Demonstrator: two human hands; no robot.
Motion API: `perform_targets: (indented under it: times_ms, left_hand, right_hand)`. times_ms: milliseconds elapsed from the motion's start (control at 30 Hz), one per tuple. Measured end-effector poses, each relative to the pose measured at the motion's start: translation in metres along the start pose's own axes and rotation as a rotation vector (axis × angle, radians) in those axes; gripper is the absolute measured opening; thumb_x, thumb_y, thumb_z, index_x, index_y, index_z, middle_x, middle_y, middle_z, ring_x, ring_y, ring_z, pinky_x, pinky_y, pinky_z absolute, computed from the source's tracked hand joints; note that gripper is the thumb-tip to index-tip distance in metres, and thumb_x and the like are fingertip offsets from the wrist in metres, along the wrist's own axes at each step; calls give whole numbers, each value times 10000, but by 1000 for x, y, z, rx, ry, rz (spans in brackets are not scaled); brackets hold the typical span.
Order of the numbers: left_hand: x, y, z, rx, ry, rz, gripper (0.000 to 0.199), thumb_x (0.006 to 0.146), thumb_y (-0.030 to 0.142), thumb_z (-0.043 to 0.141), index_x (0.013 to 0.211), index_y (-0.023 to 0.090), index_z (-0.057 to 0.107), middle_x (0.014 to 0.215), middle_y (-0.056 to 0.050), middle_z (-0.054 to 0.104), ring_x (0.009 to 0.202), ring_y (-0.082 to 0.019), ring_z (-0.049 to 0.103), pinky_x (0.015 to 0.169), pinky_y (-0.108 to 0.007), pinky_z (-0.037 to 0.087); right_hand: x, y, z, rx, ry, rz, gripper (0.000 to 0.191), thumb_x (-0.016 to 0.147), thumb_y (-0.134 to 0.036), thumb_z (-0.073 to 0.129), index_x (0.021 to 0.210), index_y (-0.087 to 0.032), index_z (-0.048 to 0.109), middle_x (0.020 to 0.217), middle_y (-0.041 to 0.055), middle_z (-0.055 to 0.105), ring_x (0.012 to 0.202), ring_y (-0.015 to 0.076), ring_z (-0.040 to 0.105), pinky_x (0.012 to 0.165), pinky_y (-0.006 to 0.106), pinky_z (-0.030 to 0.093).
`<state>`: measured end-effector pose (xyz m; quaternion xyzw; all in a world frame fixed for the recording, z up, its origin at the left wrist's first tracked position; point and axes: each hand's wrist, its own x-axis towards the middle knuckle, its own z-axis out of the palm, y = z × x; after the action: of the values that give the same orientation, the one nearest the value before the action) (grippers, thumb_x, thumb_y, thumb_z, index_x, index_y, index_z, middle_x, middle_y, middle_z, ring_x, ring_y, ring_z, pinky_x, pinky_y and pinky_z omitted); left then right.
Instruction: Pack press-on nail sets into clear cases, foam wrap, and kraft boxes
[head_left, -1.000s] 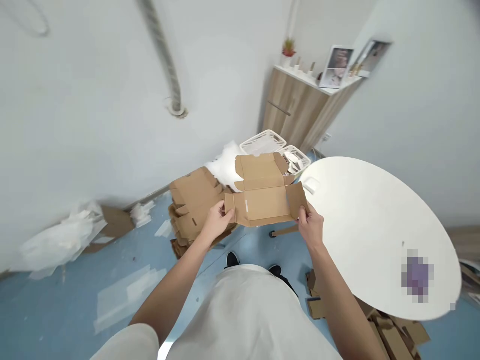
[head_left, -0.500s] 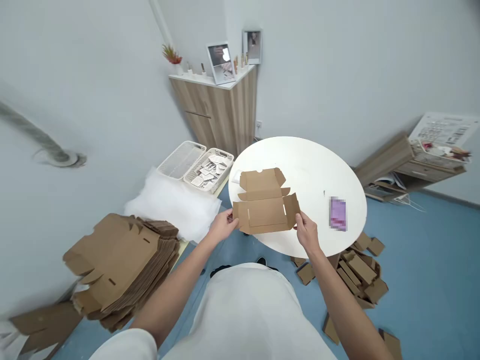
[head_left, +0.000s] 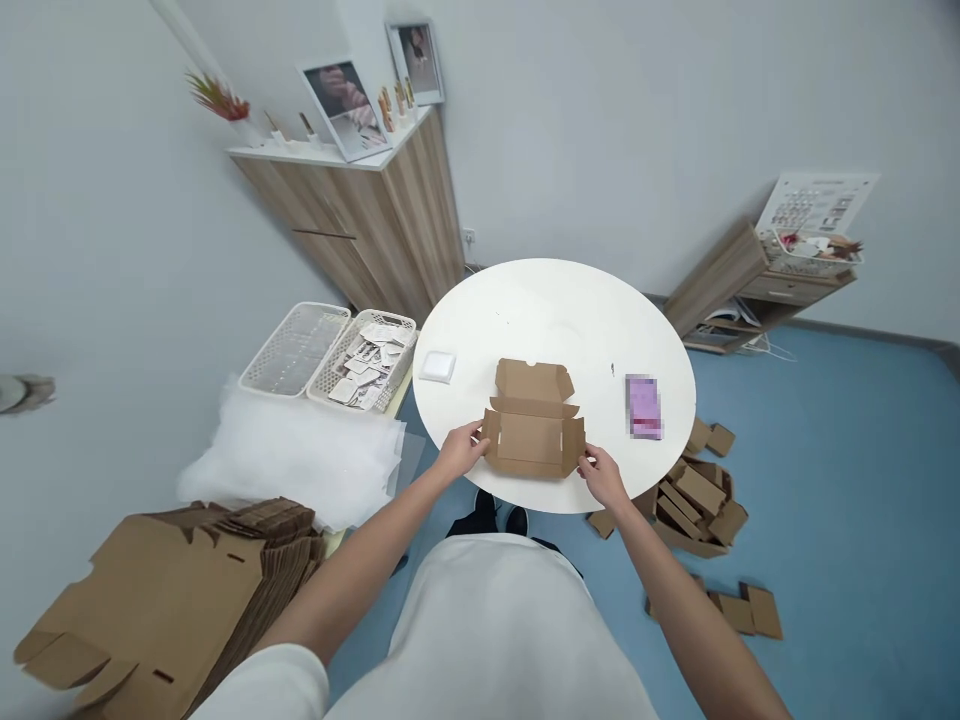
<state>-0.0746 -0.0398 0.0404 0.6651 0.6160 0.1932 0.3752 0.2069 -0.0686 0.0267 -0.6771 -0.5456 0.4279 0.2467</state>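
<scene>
A brown cardboard box blank (head_left: 531,440), partly folded with its side flaps raised, is at the near part of the round white table (head_left: 555,310). My left hand (head_left: 461,451) pinches its left flap. At the right flap, the fingers of my right hand (head_left: 602,476) are closed on the cardboard. The back panel with its notched edge lies away from me. A small white packet (head_left: 438,366) rests on the table to the left, and a blurred purple item (head_left: 644,407) to the right.
Stacked flat cardboard (head_left: 172,580) and white foam sheets (head_left: 292,450) are at the left, near two white baskets (head_left: 295,350). Small boxes fill a carton (head_left: 697,500) on the floor at the right. A wooden cabinet (head_left: 405,210) and a low shelf (head_left: 720,280) stand behind.
The blank has come down onto the table, and its side flaps stand up more. The white packet, partly hidden before, now shows fully. The view has shifted.
</scene>
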Motion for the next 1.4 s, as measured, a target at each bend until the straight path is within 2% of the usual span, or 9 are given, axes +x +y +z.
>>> perform_targets:
  times_ms: [167,367,533,700,800,900,1033,1233,1400]
  left_hand:
    - [21,-15,6,-47,-13,-49,376,730,275,522,1093,187,564,775,-20,632,640,-134,572,639,-253,446]
    - [45,-31,10,-110,-54,-80,321,723,344,548,995,177,586,798,-29,645,700,-152,602,669,-266,471]
    - [50,-46,7,-110,-79,-126,394,741,356,535,1072,143,527,883,-61,640,785,-158,609,733,-278,469]
    - [32,-42,-1,176,41,81,581,698,422,584,1200,173,433,1219,-128,472,1134,-274,424,899,-419,371]
    - [21,-34,2,314,-25,228,589,660,445,625,1174,206,463,1257,-119,428,1191,-301,342,950,-456,292]
    - [16,-27,10,396,-142,318,475,642,387,662,1071,229,532,1208,-97,466,1186,-294,342,974,-464,236]
    - [19,-22,21,493,-221,369,372,660,248,652,1017,235,546,1157,-85,500,1175,-280,349,985,-475,188]
    - [24,-17,36,592,-249,386,289,740,131,515,1011,227,547,1061,-83,550,1084,-244,431,968,-477,199]
    - [28,-17,51,621,-268,324,269,786,102,422,992,213,555,978,-69,573,954,-206,505,960,-471,215]
  right_hand:
    - [4,7,13,87,32,79,354,708,-301,384,962,-178,597,803,32,605,568,135,544,578,281,441]
    - [7,13,24,77,95,141,391,713,-284,409,1056,-187,569,903,39,604,658,135,579,669,299,463]
    - [5,13,29,69,165,197,410,723,-297,435,1100,-181,548,941,51,591,678,142,593,703,320,459]
    - [3,20,28,-5,162,241,467,720,-338,478,1164,-197,502,1038,73,570,814,178,581,766,339,441]
    - [8,25,21,-81,249,286,607,690,-407,527,1242,-177,427,1171,122,496,1042,242,499,850,371,405]
    - [23,25,10,-71,281,287,635,689,-457,527,1253,-185,419,1248,135,441,1151,261,421,902,378,373]
    - [55,14,-3,-9,216,254,624,701,-445,530,1260,-194,413,1231,123,475,1133,241,448,891,357,382]
    - [105,3,-7,88,50,286,649,702,-446,545,1281,-204,378,1241,113,491,1123,219,469,865,334,403]
    - [137,3,-5,178,-36,278,627,726,-386,546,1287,-184,353,1125,102,583,946,177,582,791,303,442]
